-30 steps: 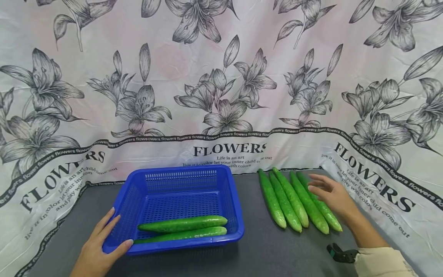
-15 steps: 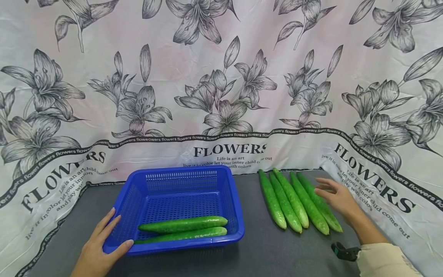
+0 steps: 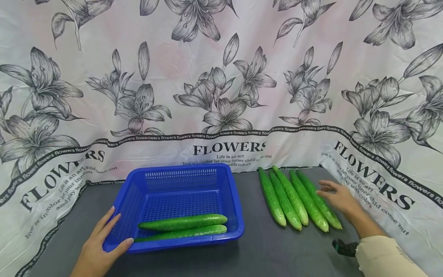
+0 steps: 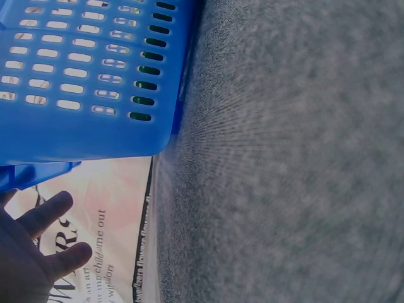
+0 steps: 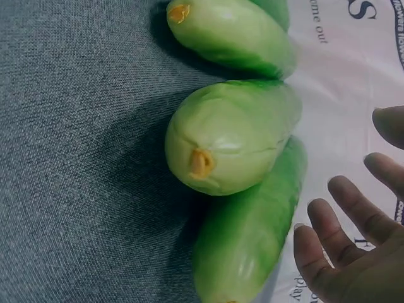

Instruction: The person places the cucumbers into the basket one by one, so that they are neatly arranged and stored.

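In the head view, my left hand (image 3: 95, 246) rests at the front left corner of a blue perforated plastic basket (image 3: 238, 204). Its fingers lie fairly straight along the left rim, and its thumb touches the front rim. Inside the basket, a cucumber (image 3: 183, 222) lies in front of the bare floor, with another cucumber (image 3: 194, 233) beside it, nearer the front wall. My right hand (image 3: 339, 196) hovers beside the rightmost cucumber (image 3: 320, 200) of a row, holding nothing. In the right wrist view its fingers (image 5: 353, 214) are spread and apart from the pale cucumber end (image 5: 233, 136).
Several cucumbers (image 3: 282, 200) lie side by side on the grey tabletop (image 3: 256, 246), right of the basket. A flower-printed cloth (image 3: 221, 96) hangs behind and along both sides. A black band-like device (image 3: 344, 248) sits at the right wrist.
My right hand has shifted slightly right and toward me, away from the rightmost cucumber. The left hand, basket and cucumbers stay in place.
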`<state>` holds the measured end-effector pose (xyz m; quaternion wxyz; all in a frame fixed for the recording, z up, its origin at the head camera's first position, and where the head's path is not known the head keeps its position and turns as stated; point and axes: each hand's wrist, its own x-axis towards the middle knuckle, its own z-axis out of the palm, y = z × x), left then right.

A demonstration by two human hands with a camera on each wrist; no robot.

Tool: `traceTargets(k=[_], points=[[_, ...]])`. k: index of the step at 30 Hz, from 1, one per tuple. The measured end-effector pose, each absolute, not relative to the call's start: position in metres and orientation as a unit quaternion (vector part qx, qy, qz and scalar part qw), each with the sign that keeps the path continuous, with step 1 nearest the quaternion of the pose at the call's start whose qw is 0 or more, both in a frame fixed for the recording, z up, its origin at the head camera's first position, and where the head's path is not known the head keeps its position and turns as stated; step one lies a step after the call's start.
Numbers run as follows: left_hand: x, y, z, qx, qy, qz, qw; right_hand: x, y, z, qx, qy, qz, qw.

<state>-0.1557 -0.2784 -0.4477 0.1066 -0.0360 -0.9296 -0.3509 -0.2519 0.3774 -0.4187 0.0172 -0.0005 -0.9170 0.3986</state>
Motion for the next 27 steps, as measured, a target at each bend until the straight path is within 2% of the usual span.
traceTargets(k=[14, 18, 27], points=[[-0.154, -0.28, -0.453, -0.047, -0.923, -0.357, 0.134, -0.263, 0.378, -0.433, -0.03, -0.924, 0.378, -0.054], [-0.153, -0.28, -0.453, -0.045, -0.923, -0.36, 0.127, -0.264, 0.379, -0.435, -0.031, -0.929, 0.364, -0.06], [-0.155, -0.281, -0.452, -0.058, -0.919, -0.359, 0.154, -0.27, 0.382, -0.435, -0.032, -0.937, 0.341, -0.069]])
